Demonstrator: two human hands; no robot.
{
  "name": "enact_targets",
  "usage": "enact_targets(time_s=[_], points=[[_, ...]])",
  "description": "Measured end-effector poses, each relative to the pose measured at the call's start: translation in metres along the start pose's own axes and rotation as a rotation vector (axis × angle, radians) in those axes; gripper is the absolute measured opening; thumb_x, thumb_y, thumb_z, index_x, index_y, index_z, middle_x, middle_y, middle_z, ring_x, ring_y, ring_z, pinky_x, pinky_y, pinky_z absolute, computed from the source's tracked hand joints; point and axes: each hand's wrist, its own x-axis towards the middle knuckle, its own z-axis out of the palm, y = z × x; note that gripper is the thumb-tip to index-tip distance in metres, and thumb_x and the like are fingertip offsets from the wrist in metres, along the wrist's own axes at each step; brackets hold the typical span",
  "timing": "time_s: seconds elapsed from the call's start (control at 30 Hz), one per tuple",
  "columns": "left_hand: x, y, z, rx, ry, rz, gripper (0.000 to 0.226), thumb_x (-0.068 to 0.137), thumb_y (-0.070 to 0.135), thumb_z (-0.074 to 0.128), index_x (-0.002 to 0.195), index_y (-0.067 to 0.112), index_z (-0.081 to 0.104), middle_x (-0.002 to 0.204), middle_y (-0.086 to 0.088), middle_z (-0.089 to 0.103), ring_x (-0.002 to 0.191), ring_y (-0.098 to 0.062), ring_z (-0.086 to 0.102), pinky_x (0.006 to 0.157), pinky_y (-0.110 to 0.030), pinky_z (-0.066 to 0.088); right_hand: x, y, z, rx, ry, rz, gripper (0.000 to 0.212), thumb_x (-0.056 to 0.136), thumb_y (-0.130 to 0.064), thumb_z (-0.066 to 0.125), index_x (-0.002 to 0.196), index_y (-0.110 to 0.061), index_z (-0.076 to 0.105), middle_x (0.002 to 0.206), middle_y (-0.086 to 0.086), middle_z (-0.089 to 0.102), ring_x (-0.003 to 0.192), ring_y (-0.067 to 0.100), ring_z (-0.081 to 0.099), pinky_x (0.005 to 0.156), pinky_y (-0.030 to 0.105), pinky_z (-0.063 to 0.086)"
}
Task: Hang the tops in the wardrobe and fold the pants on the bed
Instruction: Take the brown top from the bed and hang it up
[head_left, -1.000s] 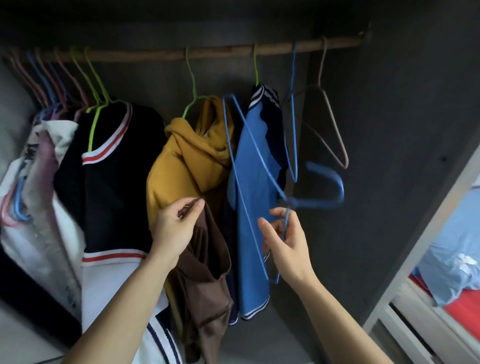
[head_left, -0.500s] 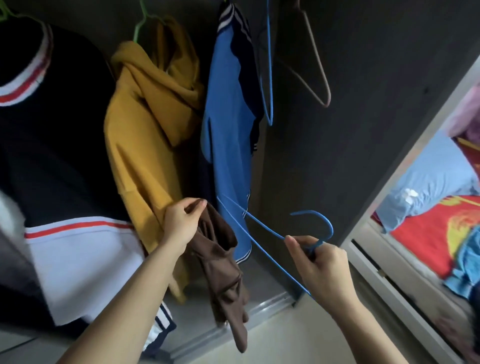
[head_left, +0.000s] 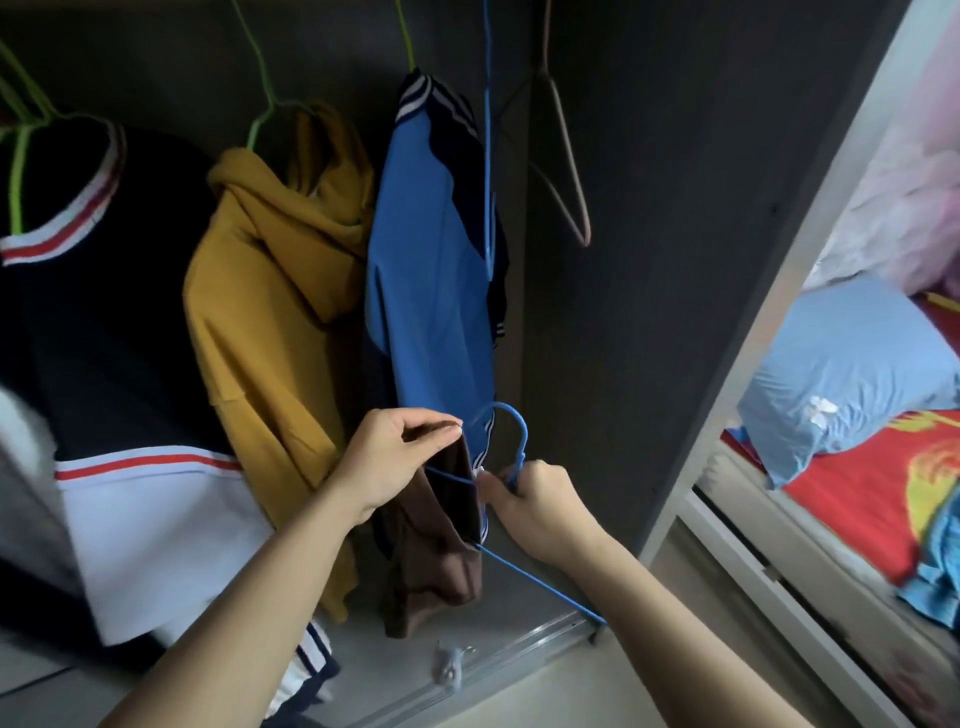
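Dark wardrobe (head_left: 649, 260) panels box in a row of hung clothes: a black top with red-and-white trim (head_left: 104, 322) at the far left, then a mustard hoodie (head_left: 270, 291), then a blue top (head_left: 431, 270). Just below the blue top's hem, the left hand (head_left: 395, 462) pinches the upper edge of a brown top (head_left: 441, 551), which hangs limp above the wardrobe floor. Close beside it, the right hand (head_left: 530, 499) is clamped round the neck of a blue hanger (head_left: 525, 436), hook up. One arm of the wire disappears into the brown cloth and the other slants down toward the sliding track (head_left: 519, 649).

The step looks like threading the hanger into the top, roughly half done. Next, I'd judge, the free arm has to go inside too, and then the hook must rise to the rail, which is out of view above. Room for that lies right of the blue top, where an empty blue hanger (head_left: 487, 156) and a pink hanger (head_left: 569, 171) dangle near the side wall, and the gap is narrow. Beyond the white door frame (head_left: 779, 291), the bed (head_left: 857, 493) holds a blue pillow (head_left: 852, 374).
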Motion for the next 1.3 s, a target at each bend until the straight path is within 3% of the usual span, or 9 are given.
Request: enact_targets(time_s=[0.13, 0.27, 0.43, 0.53, 0.73, 0.83, 0.93, 1.13, 1.3], points=[[0.005, 0.017, -0.002, 0.024, 0.088, 0.079, 0.014, 0.087, 0.017, 0.072, 0.101, 0.018, 0.076, 0.098, 0.006, 0.076, 0.100, -0.007, 0.069, 0.094, -0.025, 0.050, 0.003, -0.003, -0.023, 0.278, -0.024, 0.110, 0.044, 0.096, -0.042, 0.056, 0.061, -0.019, 0.069, 0.056, -0.004, 0.059, 0.047, 0.005, 0.048, 0.051, 0.019, 0.037], [0.013, 0.029, -0.005, 0.227, 0.281, 0.123, 0.018, 0.091, 0.022, 0.068, 0.105, 0.013, 0.076, 0.093, 0.015, 0.073, 0.092, 0.003, 0.067, 0.091, -0.023, 0.052, 0.000, -0.006, -0.054, 0.800, -0.112, 0.145, 0.035, 0.080, -0.037, 0.060, 0.081, -0.004, 0.072, 0.058, 0.000, 0.037, 0.047, 0.010, 0.031, 0.046, 0.024, 0.028], [0.018, 0.063, 0.009, 0.279, 0.369, 0.305, 0.023, 0.092, 0.028, 0.066, 0.106, 0.012, 0.075, 0.097, 0.010, 0.074, 0.093, -0.001, 0.068, 0.088, -0.024, 0.054, 0.002, 0.000, -0.075, 0.144, -0.151, -0.073, 0.034, 0.100, -0.038, 0.051, 0.095, -0.015, 0.076, 0.090, 0.014, 0.072, 0.085, 0.020, 0.066, 0.079, 0.034, 0.049], [0.017, 0.088, 0.025, 0.115, 0.343, 0.326, 0.019, 0.091, 0.025, 0.067, 0.105, 0.014, 0.075, 0.097, 0.010, 0.075, 0.096, -0.004, 0.069, 0.088, -0.023, 0.053, 0.005, 0.008, -0.071, -0.003, -0.292, 0.018, 0.036, 0.101, -0.033, 0.048, 0.097, -0.009, 0.074, 0.081, 0.000, 0.066, 0.079, 0.015, 0.059, 0.066, 0.022, 0.045], [0.009, 0.094, 0.048, 0.101, 0.159, 0.362, 0.016, 0.091, 0.024, 0.068, 0.102, 0.016, 0.076, 0.098, 0.009, 0.075, 0.099, -0.006, 0.069, 0.092, -0.022, 0.051, 0.011, 0.012, -0.084, 0.339, 0.066, -0.011, 0.035, 0.102, -0.033, 0.051, 0.085, -0.015, 0.075, 0.058, -0.012, 0.057, 0.055, -0.002, 0.048, 0.058, 0.020, 0.036], [0.025, 0.084, 0.034, 0.414, 0.246, 0.485, 0.021, 0.093, 0.026, 0.063, 0.108, 0.015, 0.075, 0.111, 0.006, 0.071, 0.112, -0.011, 0.062, 0.103, -0.030, 0.045, 0.008, 0.013, -0.095, 0.657, 0.086, -0.043, 0.042, 0.103, -0.033, 0.052, 0.092, 0.004, 0.070, 0.045, -0.016, 0.041, 0.042, 0.000, 0.037, 0.047, 0.013, 0.029], [0.038, 0.083, 0.028, 0.612, 0.243, 0.500, 0.030, 0.099, 0.031, 0.054, 0.113, 0.011, 0.071, 0.115, -0.001, 0.070, 0.119, -0.014, 0.055, 0.116, -0.043, 0.027, 0.007, 0.014, -0.105, 0.747, 0.011, -0.117, 0.040, 0.097, -0.043, 0.055, 0.094, -0.009, 0.075, 0.053, -0.004, 0.028, 0.048, 0.010, 0.024, 0.048, 0.026, 0.018], [0.047, 0.093, 0.018, 0.755, 0.292, 0.535, 0.040, 0.101, 0.046, 0.037, 0.103, 0.016, 0.063, 0.067, 0.007, 0.061, 0.067, -0.022, 0.064, 0.061, -0.033, 0.049, 0.001, 0.014, -0.125, 0.500, -0.048, -0.207, 0.050, 0.094, -0.060, 0.049, 0.096, -0.017, 0.073, 0.058, -0.004, 0.047, 0.054, 0.012, 0.041, 0.053, 0.029, 0.035], [0.047, 0.092, 0.017, 0.669, 0.346, 0.444, 0.029, 0.101, 0.043, 0.036, 0.089, 0.022, 0.052, 0.064, 0.006, 0.055, 0.063, -0.019, 0.059, 0.058, -0.039, 0.046, 0.001, 0.036, -0.131, 0.318, 0.142, -0.237, 0.031, 0.103, -0.040, 0.044, 0.090, -0.026, 0.068, 0.063, -0.005, 0.049, 0.061, 0.007, 0.045, 0.060, 0.027, 0.038]])
